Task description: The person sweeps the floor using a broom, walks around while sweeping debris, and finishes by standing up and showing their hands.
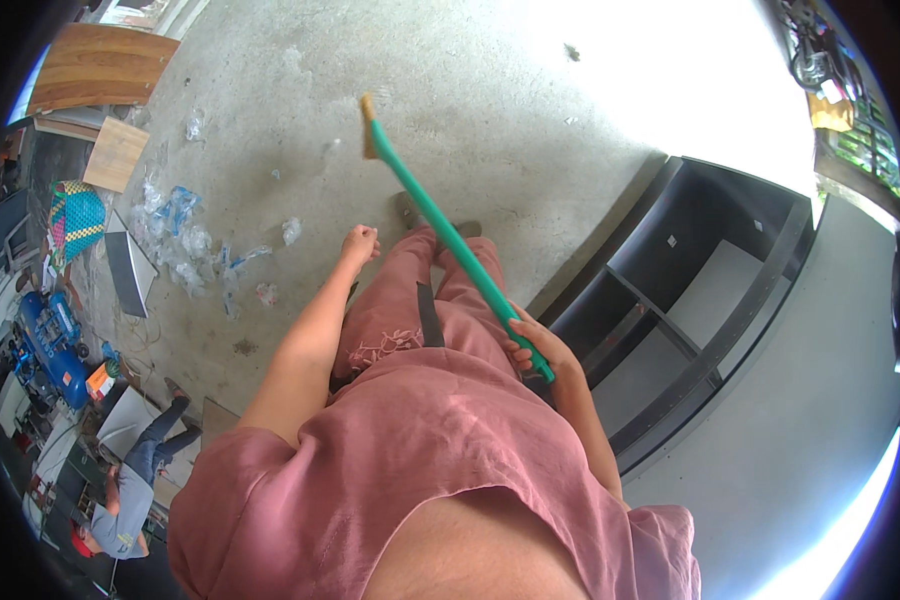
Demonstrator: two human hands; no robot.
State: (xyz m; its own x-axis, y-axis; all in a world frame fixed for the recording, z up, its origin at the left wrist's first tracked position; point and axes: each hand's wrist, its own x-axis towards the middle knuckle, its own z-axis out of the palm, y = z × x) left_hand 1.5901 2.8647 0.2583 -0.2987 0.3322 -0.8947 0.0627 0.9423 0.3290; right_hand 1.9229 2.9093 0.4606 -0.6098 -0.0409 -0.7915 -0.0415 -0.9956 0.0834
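My right hand [542, 343] is wrapped round the lower end of a green-handled brush [440, 222]. Its long green shaft slants up and to the left across my legs. At the far end is a narrow tan-brown head, held out over the concrete floor; whether it touches the floor I cannot tell. My left hand [361, 243] hangs beside my left leg with the fingers curled in, and I see nothing in it.
Crumpled clear plastic [192, 240] litters the floor at left, near a woven basket [76, 215] and a blue air compressor [55, 345]. A black cabinet [670, 300] with open compartments lies at right. Another person [125, 500] is at lower left. Wooden boards [105, 65] lean far left.
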